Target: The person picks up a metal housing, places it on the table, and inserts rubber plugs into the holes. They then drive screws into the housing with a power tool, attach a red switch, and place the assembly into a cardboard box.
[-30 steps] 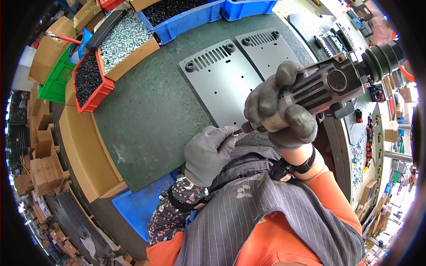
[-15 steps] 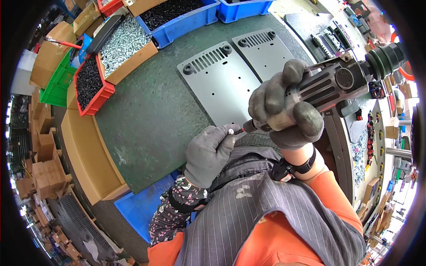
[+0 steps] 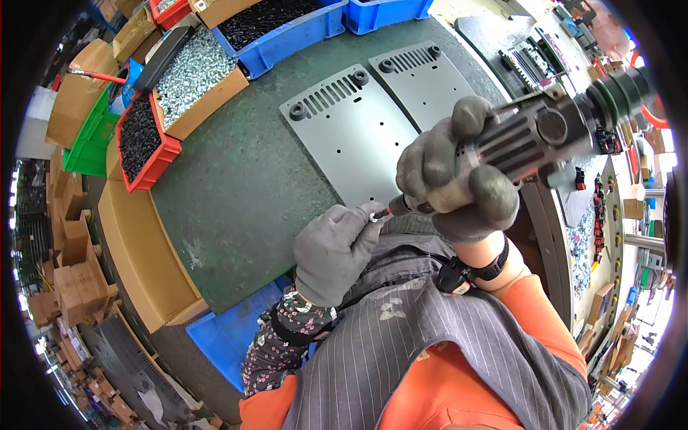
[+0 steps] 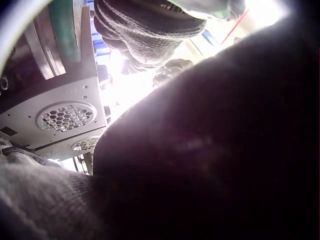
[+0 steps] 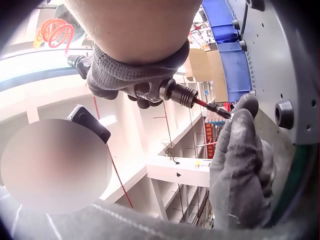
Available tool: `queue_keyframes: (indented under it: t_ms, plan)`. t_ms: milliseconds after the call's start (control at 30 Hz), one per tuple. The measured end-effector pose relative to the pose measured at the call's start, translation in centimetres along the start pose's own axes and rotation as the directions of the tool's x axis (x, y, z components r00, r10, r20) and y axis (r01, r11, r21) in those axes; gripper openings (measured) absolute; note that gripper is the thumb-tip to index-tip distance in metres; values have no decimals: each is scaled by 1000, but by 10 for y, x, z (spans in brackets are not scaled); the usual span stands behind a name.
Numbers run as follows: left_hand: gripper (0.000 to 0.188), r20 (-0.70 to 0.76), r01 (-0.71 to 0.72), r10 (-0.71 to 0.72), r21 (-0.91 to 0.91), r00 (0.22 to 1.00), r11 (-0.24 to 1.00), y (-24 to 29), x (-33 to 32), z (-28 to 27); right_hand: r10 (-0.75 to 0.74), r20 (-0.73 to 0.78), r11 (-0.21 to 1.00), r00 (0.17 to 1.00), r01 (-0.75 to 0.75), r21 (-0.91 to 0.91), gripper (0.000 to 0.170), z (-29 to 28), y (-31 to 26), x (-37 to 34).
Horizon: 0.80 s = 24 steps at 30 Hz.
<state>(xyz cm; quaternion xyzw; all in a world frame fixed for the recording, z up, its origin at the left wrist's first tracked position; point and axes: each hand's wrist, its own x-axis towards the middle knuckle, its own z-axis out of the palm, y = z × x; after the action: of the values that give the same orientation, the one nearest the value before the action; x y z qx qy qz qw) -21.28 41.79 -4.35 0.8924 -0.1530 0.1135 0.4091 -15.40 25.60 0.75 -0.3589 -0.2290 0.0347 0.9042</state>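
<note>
In the head view my gloved right hand (image 3: pixel 462 172) grips a power screwdriver (image 3: pixel 534 136), its bit pointing down-left. My gloved left hand (image 3: pixel 333 251) pinches a small silvery screw (image 3: pixel 375 216) between thumb and fingertip, right at the end of the bit. Both show in the right wrist view too: the left hand (image 5: pixel 240 165) has its fingertips against the red-and-dark bit (image 5: pixel 212 106). Beyond the hands, a grey metal plate (image 3: pixel 358 136) with slots and two black round feet lies on the green table, with a second such plate (image 3: pixel 423 86) beside it.
Along the table's far left stand a red bin of black screws (image 3: pixel 172 145), a cardboard box of silvery screws (image 3: pixel 229 86) and a blue bin (image 3: pixel 287 41). An open long cardboard box (image 3: pixel 140 251) lies at the left edge, a blue bin (image 3: pixel 222 344) below the table.
Between the fingertips the screw has turned and now sits at the bit. Both hands have shifted slightly in the head view, and the plates appear a little further left.
</note>
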Motion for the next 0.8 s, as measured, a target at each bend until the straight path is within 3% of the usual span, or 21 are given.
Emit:
queue_keyframes:
  t_ms: [100, 167, 300, 367, 467, 567, 633, 700, 800]
  plan:
    - [23, 52, 49, -50, 12, 997, 999, 4, 1, -4, 14, -107, 998, 994, -7, 69, 35, -9, 4, 1]
    - [27, 163, 183, -189, 48, 968, 982, 3, 3, -6, 55, -261, 994, 964, -28, 109, 36, -10, 3, 1]
    - [31, 125, 188, -191, 37, 974, 982, -9, -3, 2, 76, -305, 981, 949, -16, 195, 34, -20, 1, -1]
    - [31, 16, 215, -214, -31, 977, 976, -12, -5, 1, 75, -298, 987, 952, -27, 160, 37, -22, -1, -3]
    - [32, 95, 297, -296, 8, 950, 955, -5, -5, -11, 53, -252, 998, 966, -41, 55, 39, -23, -1, -5]
    - [31, 138, 252, -247, -20, 959, 968, -2, -7, -8, 31, -234, 996, 972, -51, -80, 41, -14, 3, -6]
    - [31, 111, 233, -229, -20, 967, 972, -3, -8, 0, 18, -235, 999, 972, -29, -45, 41, -9, 7, -6]
    - [31, 86, 211, -208, -25, 974, 977, -4, -8, 4, 146, -192, 969, 970, -180, -172, 43, -5, 4, -6]
    - [24, 75, 217, -215, -26, 974, 976, -4, -9, 5, 134, -25, 978, 991, -136, -158, 39, -2, 23, -7]
